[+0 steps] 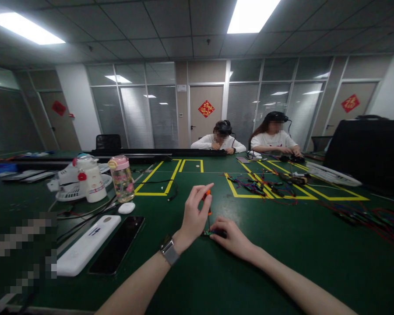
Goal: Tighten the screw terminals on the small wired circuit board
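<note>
My left hand [195, 212] grips an orange-handled screwdriver [209, 210] that stands upright, its thin shaft pointing down. Below its tip lies a small green circuit board [206, 233] on the dark green table. Closed around the board's right edge are the fingers of my right hand [231, 235], pressing it against the tabletop. My left fingers cover part of the screwdriver handle. Whether the tip sits in a screw is too small to tell.
Left of my arms lie a black phone [118, 245], a white power bank [89, 247] and a white earbud case [126, 208], with bottles [122, 181] behind. Bundled wires [249, 186] lie to the right, near a black case [367, 153]. Two people sit across the table [265, 262].
</note>
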`<state>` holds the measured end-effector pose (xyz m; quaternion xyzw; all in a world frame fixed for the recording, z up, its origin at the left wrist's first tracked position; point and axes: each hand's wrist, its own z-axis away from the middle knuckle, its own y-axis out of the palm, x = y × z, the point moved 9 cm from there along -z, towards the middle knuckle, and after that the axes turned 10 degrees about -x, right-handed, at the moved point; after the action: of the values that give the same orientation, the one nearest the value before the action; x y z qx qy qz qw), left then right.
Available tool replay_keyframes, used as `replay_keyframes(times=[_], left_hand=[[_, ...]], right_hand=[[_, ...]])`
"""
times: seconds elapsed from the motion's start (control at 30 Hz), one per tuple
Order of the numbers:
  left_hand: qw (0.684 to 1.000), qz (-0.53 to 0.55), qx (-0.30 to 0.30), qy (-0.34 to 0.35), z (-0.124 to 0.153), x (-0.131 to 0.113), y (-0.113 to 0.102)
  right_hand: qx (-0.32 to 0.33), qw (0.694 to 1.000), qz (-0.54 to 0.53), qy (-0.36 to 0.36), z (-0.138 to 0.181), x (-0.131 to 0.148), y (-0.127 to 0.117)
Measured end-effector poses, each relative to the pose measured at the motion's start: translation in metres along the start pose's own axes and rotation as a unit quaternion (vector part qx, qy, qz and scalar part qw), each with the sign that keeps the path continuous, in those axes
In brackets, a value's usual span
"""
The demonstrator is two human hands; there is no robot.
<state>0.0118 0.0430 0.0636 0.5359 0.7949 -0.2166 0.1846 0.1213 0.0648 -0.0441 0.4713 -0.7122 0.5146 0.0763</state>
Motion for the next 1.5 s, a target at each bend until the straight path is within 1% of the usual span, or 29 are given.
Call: replay_keyframes(times=[0.07, 0.13, 0.37, 0.53, 0.6, 0.7, 0.77, 0.83, 0.97, 1.03, 1.2, 1.27, 1.4, 1.5], left_hand=[[0.999, 0.025, 0.017, -0.012, 0.0006, 0.0014, 0.0033], [0.999, 0.034, 0.018, -0.017, 0.0007, 0.0026, 0.0045], [0.999, -0.019, -0.023, 0.015, -0.0010, -0.0009, -0.0029], [0.999, 0.036, 0.021, -0.005, 0.0008, 0.0013, 0.0052], [0.999, 0.039, 0.012, -0.007, 0.0008, 0.0019, 0.0049], [1.000, 0.010, -0.016, 0.004, 0.0003, 0.0006, 0.0012], [1.000, -0.005, -0.020, 0.008, 0.0000, -0.0001, 0.0001], [1.000, 0.000, -0.005, 0.002, -0.0003, 0.0004, 0.0017], [0.998, 0.048, 0.028, -0.021, -0.0013, 0.0037, 0.0071], [0.998, 0.052, 0.020, -0.026, -0.0024, 0.0053, 0.0063], [1.000, 0.006, -0.010, -0.014, -0.0048, 0.0040, 0.0000], [1.000, 0.009, 0.003, -0.020, -0.0050, 0.0040, 0.0013], [0.998, 0.048, 0.030, -0.018, -0.0044, 0.0014, 0.0056], [0.999, 0.030, 0.006, -0.012, -0.0040, 0.0019, 0.0023]], right_hand=[[0.002, 1.000, -0.003, 0.003, -0.0003, 0.0005, -0.0003], [0.005, 1.000, -0.002, 0.008, -0.0007, 0.0004, -0.0003], [0.009, 1.000, 0.006, 0.008, -0.0020, -0.0009, 0.0000], [0.005, 1.000, -0.006, -0.001, -0.0023, -0.0003, -0.0007], [0.003, 1.000, -0.008, -0.003, -0.0023, 0.0000, -0.0009], [0.003, 1.000, -0.007, -0.002, -0.0026, 0.0000, -0.0007], [0.007, 1.000, -0.007, 0.002, -0.0030, -0.0010, -0.0001], [0.010, 1.000, -0.007, 0.007, -0.0032, -0.0025, 0.0004], [0.015, 1.000, -0.006, 0.011, -0.0026, -0.0042, 0.0010], [0.017, 1.000, -0.009, 0.009, -0.0024, -0.0037, 0.0008], [0.018, 1.000, -0.009, 0.011, -0.0026, -0.0016, -0.0004], [0.016, 1.000, -0.010, 0.013, -0.0027, -0.0011, -0.0010], [0.015, 1.000, -0.015, 0.015, -0.0025, -0.0006, -0.0012], [0.015, 1.000, -0.015, 0.014, -0.0025, -0.0008, -0.0007]])
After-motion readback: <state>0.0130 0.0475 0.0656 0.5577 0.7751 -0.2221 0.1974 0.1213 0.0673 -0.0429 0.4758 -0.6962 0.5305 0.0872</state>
